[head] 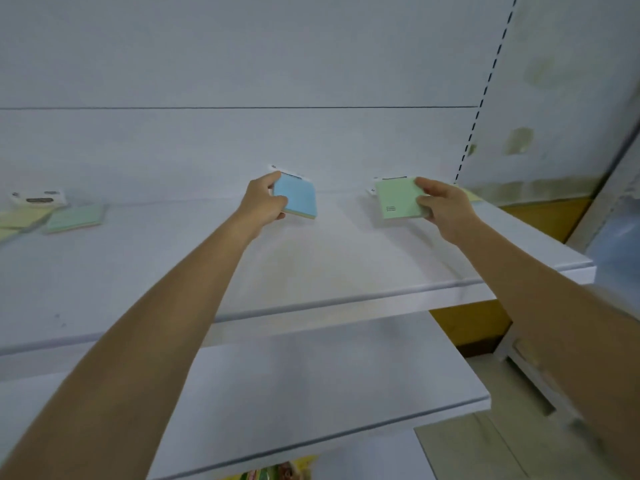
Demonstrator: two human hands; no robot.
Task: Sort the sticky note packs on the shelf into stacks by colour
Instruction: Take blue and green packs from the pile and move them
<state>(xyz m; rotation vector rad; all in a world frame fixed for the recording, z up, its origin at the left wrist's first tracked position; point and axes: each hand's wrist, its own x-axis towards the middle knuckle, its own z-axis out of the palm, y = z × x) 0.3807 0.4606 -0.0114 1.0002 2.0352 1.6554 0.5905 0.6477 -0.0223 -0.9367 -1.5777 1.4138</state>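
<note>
Left hand (265, 202) is gripping a blue sticky note pack (297, 199), thumb curling over its top corner. Right hand (445, 207) is pinching a green sticky note pack (398, 199) at its 3 o'clock edge. Both packs are sitting apart toward 12 o'clock on the white shelf (311, 268). At 9 o'clock, another green pack (76, 219) is lying flat beside yellow packs (20, 220).

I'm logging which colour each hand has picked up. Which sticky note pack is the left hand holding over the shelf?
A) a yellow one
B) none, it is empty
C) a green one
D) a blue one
D: the left hand grips the blue pack by its edge, while the green pack is in the right hand.
</note>
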